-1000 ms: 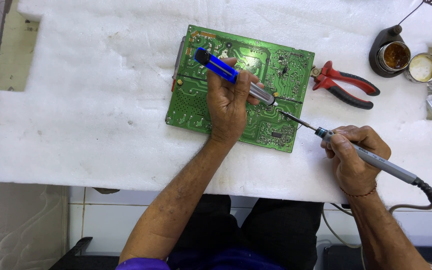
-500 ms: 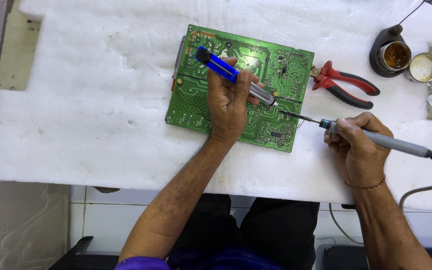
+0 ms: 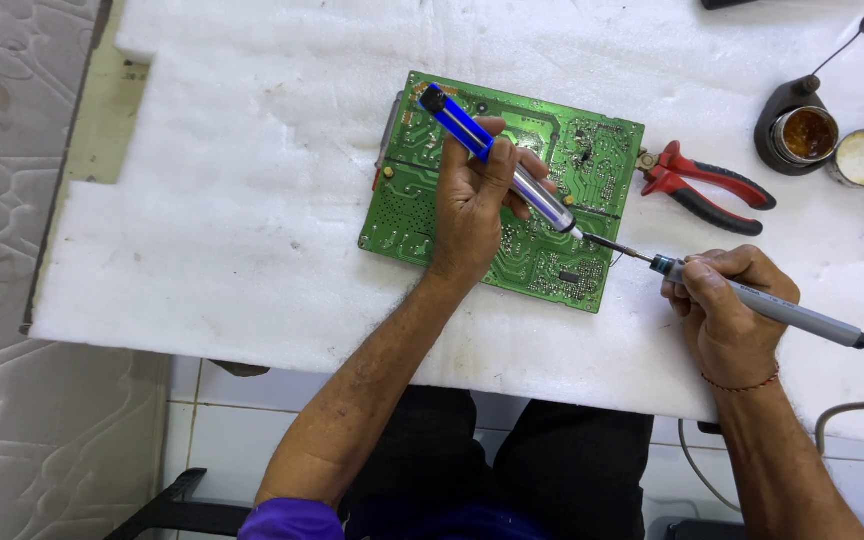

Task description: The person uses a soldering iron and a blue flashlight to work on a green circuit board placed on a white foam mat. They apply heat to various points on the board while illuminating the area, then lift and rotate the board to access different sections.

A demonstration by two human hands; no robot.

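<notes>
From the head camera, the green circuit board [image 3: 497, 190] lies flat on the white foam worktop [image 3: 232, 240]. The left hand [image 3: 472, 205] rests on it, fingers clenched around a blue suction pump [image 3: 497, 155] slanting down-right. The right hand [image 3: 727, 315], off the board's right edge, grips a soldering iron [image 3: 752, 300] pointing up-left. The two tips nearly meet near the board's right edge. Red pliers [image 3: 707, 185] lie just beyond.
</notes>
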